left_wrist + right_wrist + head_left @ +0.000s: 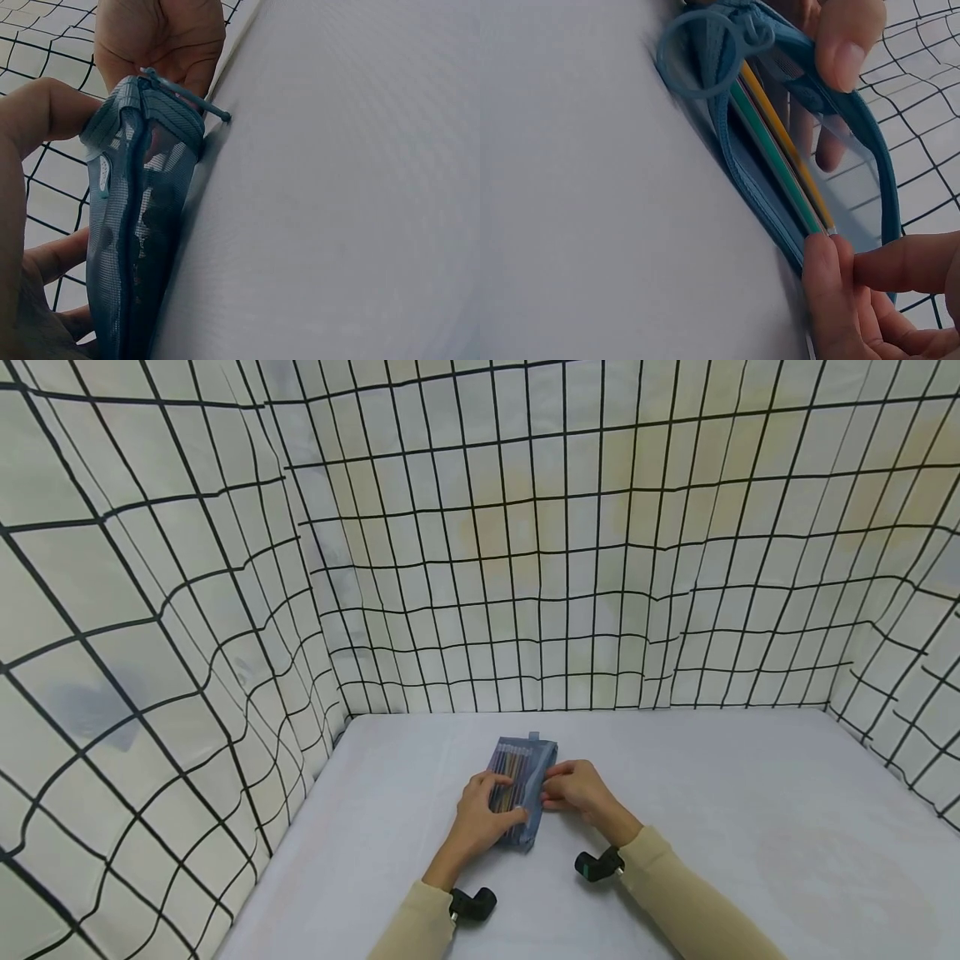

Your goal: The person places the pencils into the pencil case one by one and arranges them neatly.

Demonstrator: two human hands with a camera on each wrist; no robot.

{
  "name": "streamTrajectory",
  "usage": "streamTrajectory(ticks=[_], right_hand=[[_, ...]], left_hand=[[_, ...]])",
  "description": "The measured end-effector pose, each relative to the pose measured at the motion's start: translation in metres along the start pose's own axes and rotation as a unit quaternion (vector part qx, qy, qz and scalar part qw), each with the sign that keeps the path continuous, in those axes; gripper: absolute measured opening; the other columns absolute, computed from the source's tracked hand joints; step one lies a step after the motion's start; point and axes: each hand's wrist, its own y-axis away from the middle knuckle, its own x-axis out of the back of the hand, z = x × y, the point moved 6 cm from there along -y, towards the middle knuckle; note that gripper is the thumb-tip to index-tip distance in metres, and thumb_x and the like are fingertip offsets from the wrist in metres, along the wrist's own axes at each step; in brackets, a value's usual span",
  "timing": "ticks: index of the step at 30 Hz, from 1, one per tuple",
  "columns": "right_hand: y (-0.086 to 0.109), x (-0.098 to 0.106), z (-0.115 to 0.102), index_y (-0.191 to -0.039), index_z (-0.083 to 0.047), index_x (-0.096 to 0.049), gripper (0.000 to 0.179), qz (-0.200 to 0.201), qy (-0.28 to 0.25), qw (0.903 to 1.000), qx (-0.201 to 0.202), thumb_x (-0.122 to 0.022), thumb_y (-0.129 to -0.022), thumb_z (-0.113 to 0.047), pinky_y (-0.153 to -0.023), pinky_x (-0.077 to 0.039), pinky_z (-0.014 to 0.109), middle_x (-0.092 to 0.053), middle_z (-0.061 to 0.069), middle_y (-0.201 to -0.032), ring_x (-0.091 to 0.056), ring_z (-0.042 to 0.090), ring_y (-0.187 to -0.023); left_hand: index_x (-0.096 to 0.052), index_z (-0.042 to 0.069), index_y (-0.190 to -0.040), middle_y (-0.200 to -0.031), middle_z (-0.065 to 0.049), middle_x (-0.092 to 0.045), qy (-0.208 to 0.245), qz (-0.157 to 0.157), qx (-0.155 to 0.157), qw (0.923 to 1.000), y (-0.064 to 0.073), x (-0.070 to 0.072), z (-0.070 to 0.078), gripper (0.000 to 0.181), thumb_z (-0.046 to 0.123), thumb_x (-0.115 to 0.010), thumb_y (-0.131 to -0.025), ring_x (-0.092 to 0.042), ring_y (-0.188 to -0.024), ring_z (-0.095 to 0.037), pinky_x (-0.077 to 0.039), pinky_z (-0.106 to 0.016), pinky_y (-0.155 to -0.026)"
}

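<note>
A blue mesh pencil case (535, 793) lies on the white table with its zipped side unzipped, and pencils show through its clear face. My left hand (480, 817) holds the case across its width; in the right wrist view its thumb (847, 64) presses the case's rim, with other fingers behind. At the opening, my right hand (581, 793) has its fingertips brought together at the end of a green pencil (772, 154), pinching there. A yellow pencil (787, 142) lies beside it inside the case. A blue ring (697, 52) hangs at the case's far end.
White tabletop (712, 827) surrounds the case. Black netting (562, 568) over pale sheeting rises behind the table and along its left and right sides. A small black camera (474, 905) sits on the left wrist, another camera (598, 865) on the right.
</note>
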Motion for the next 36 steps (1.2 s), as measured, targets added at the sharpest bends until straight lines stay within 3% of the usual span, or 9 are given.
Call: streamTrajectory(ticks=[12, 18, 24, 28, 36], right_hand=[[-0.002, 0.022, -0.004, -0.127, 0.006, -0.059, 0.035, 0.018, 0.018, 0.9997, 0.000, -0.062, -0.094, -0.004, -0.064, -0.061, 0.030, -0.068, 0.014, -0.095, -0.068, 0.015, -0.071], [-0.008, 0.037, -0.008, -0.128, 0.007, -0.059, 0.036, 0.004, 0.039, 0.9991, 0.018, -0.061, -0.095, -0.007, -0.066, -0.060, 0.030, -0.071, 0.020, -0.105, -0.068, 0.015, -0.076], [-0.010, 0.052, -0.014, -0.129, 0.006, -0.057, 0.035, -0.004, 0.076, 0.9967, 0.028, -0.059, -0.099, -0.014, -0.073, -0.060, 0.030, -0.069, 0.019, -0.111, -0.069, 0.017, -0.085], [-0.008, 0.066, -0.021, -0.131, 0.005, -0.055, 0.037, -0.001, 0.086, 0.9953, 0.044, -0.057, -0.102, -0.017, -0.078, -0.061, 0.031, -0.067, 0.022, -0.117, -0.069, 0.018, -0.089], [0.004, 0.092, -0.039, -0.131, 0.003, -0.054, 0.035, 0.017, 0.125, 0.9855, 0.114, -0.054, -0.104, -0.019, -0.083, -0.061, 0.034, -0.065, 0.028, -0.122, -0.069, 0.021, -0.092]], left_hand=[[-0.065, 0.026, -0.128, -0.162, -0.019, -0.032, -0.008, -0.012, -0.003, 0.9999, 0.001, -0.002, 0.001, 0.053, 0.045, -0.079, -0.080, -0.030, -0.148, -0.051, -0.034, -0.074, -0.108], [-0.066, 0.028, -0.130, -0.164, -0.020, -0.028, -0.034, -0.024, -0.002, 0.9991, 0.001, -0.004, 0.001, 0.056, 0.050, -0.080, -0.081, -0.027, -0.149, -0.051, -0.029, -0.074, -0.111], [-0.063, 0.025, -0.138, -0.164, -0.023, -0.025, -0.068, -0.039, -0.024, 0.9967, 0.002, -0.006, 0.004, 0.062, 0.054, -0.077, -0.085, -0.022, -0.151, -0.050, -0.021, -0.071, -0.116], [-0.060, 0.022, -0.142, -0.164, -0.026, -0.024, -0.095, -0.051, -0.044, 0.9932, 0.002, -0.008, 0.004, 0.063, 0.052, -0.073, -0.089, -0.019, -0.152, -0.050, -0.017, -0.070, -0.118], [-0.053, 0.019, -0.147, -0.165, -0.029, -0.020, -0.120, -0.073, -0.060, 0.9883, 0.004, -0.010, 0.006, 0.065, 0.049, -0.071, -0.092, -0.014, -0.153, -0.052, -0.015, -0.071, -0.117]])
